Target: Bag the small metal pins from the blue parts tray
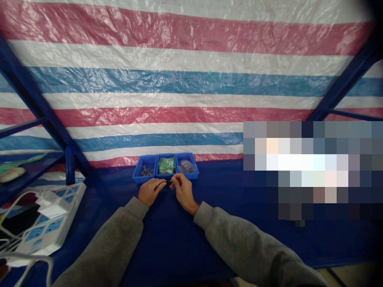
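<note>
My left hand [151, 191] is closed in a pinch on a small, thin dark piece [168, 181], whose kind is too small to make out. At the other end of that piece, my right hand [183, 192] pinches with thumb and fingertips. Just beyond both hands stand three joined blue bins. Small dark and silvery metal pieces [147, 170] fill the left bin [138, 172]. Green-and-white packets or cards [166, 165] lie in the middle bin [157, 159]. The right bin [195, 164] holds clear plastic pieces or bags [186, 166].
A white power strip [60, 235] with plugs and cables lies at the left on the dark blue table [173, 247]. Blue metal posts [70, 163] frame the sides. A striped plastic sheet [191, 87] hangs behind. A pixelated patch hides the right side.
</note>
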Motion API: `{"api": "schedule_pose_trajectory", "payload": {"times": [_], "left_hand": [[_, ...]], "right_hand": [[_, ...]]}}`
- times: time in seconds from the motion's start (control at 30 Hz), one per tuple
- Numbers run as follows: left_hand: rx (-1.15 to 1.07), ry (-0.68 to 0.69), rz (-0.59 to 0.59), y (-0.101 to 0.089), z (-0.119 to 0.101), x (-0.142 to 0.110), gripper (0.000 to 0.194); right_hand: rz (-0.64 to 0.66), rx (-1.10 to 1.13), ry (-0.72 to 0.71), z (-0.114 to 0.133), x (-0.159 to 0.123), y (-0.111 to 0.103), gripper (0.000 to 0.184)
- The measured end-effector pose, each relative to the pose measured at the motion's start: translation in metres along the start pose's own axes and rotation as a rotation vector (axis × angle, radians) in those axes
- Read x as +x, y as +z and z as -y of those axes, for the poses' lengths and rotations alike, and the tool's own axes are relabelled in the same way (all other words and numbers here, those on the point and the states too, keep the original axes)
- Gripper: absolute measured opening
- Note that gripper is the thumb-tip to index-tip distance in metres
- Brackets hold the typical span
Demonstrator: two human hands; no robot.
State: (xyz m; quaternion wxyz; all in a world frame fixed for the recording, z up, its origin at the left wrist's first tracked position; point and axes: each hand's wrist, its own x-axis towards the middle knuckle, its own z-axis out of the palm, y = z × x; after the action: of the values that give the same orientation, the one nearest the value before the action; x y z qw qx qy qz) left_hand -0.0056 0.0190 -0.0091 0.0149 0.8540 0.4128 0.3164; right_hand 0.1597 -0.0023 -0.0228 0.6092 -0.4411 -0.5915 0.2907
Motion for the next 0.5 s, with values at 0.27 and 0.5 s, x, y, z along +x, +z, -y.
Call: {"api": "schedule_pose_trajectory", "payload": {"times": [0.27,0.5], "left_hand": [[-0.029,0.023,0.04,0.0004,-0.0034,-0.0012,0.023],[-0.071,0.058,0.013,-0.0005,-0.0073,-0.0007,0.024]], "right_hand": [[0.037,0.059,-0.002,0.0045,-0.0016,-0.0006,0.017],[0.037,0.075,-0.021,0.0087,-0.002,-0.0021,0.017]]}}
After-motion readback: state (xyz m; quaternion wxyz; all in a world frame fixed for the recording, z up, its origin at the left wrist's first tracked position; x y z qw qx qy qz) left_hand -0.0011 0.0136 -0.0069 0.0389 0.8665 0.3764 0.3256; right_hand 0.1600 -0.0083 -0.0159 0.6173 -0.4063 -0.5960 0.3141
